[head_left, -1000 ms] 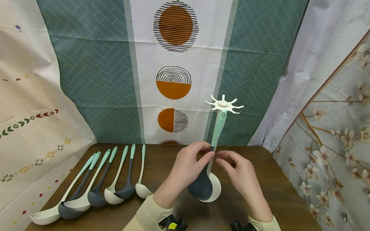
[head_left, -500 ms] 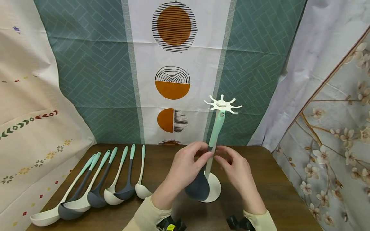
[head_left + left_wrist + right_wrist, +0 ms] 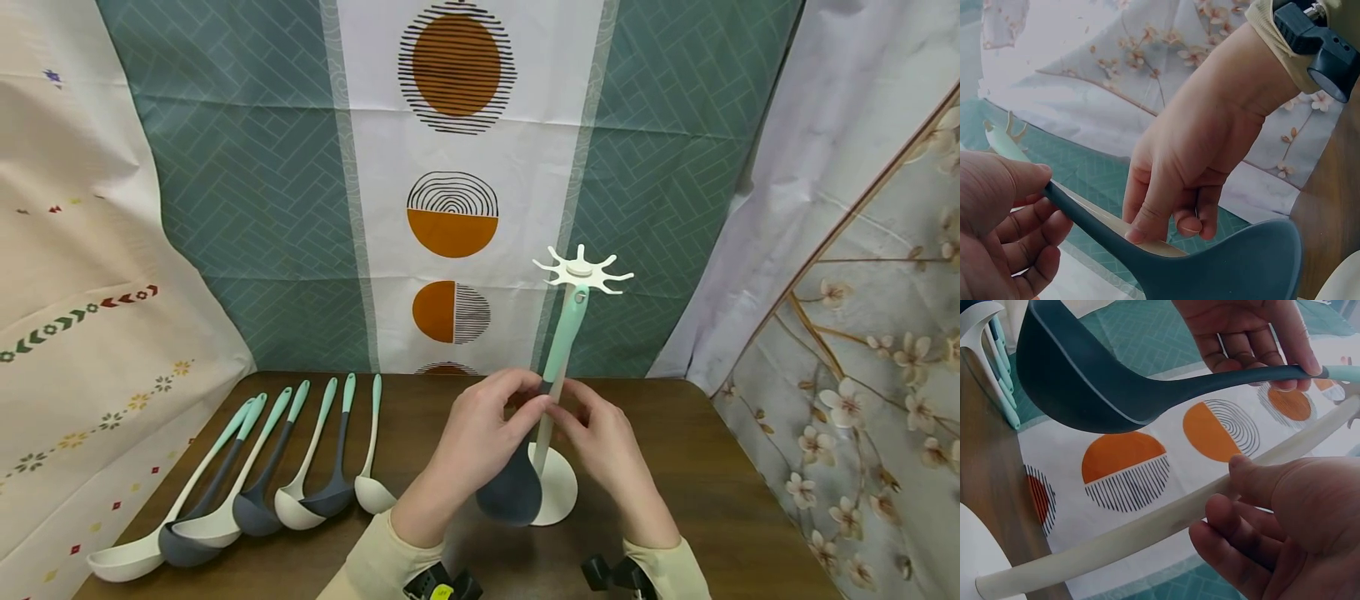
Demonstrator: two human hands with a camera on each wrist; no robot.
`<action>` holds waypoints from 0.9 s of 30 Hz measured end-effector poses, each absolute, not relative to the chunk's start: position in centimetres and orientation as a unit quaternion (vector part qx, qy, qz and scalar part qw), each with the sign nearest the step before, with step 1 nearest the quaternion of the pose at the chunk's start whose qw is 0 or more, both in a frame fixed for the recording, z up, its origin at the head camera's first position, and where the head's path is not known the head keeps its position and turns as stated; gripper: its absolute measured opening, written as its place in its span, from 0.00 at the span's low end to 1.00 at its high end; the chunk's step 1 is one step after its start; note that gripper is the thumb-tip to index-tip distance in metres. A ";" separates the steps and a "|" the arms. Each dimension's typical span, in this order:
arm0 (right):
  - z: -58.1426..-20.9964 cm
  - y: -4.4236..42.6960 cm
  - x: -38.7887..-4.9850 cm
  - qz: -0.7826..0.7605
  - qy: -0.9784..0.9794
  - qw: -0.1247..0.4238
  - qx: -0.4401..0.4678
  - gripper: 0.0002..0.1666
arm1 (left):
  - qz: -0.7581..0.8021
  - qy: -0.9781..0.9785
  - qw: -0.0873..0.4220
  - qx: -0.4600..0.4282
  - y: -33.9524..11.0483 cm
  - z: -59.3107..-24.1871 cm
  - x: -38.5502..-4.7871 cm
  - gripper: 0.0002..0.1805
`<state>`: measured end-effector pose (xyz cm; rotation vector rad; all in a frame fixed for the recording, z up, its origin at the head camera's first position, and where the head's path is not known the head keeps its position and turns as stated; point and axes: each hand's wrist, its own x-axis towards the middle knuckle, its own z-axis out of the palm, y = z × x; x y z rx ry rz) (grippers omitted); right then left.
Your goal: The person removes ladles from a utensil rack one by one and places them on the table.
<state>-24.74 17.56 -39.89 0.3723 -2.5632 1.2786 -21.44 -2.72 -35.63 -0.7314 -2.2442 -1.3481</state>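
A ladle with a dark grey bowl (image 3: 510, 492) and mint handle stands upright in my left hand (image 3: 487, 429), which pinches its dark shaft (image 3: 1094, 230) just below the mint part. Right behind it rises a cream utensil stand (image 3: 582, 270) with a round foot and a star of hooks on top. My right hand (image 3: 600, 437) pinches the stand's pole (image 3: 1116, 545) between thumb and fingers. In the right wrist view the ladle and the pole are apart, with a gap between. The ladle's top end overlaps the hooks in the head view; whether it touches them I cannot tell.
Several more ladles (image 3: 258, 508), cream and dark grey with mint handles, lie in a row at the left of the brown wooden table (image 3: 675, 467). A patterned cloth (image 3: 285, 200) hangs behind, with curtains (image 3: 870, 333) at the sides.
My right hand has moved left and now grips the pole, where it was beside it before. The ladle's bowl has shifted slightly left, uncovering more of the stand's foot.
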 end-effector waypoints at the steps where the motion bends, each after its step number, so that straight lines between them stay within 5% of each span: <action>1: -39.9 17.5 -24.8 0.439 -0.880 0.129 0.129 0.23 | -0.483 -0.808 0.211 -0.263 -2.7 -35.6 -21.4 0.09; 13: -40.4 17.2 -24.8 0.446 -0.873 0.144 0.134 0.15 | -0.471 -0.814 0.217 -0.262 -2.6 -35.5 -21.3 0.09; 27: -40.4 17.2 -24.6 0.426 -0.879 0.163 0.137 0.19 | -0.465 -0.818 0.213 -0.263 -2.6 -35.3 -21.0 0.08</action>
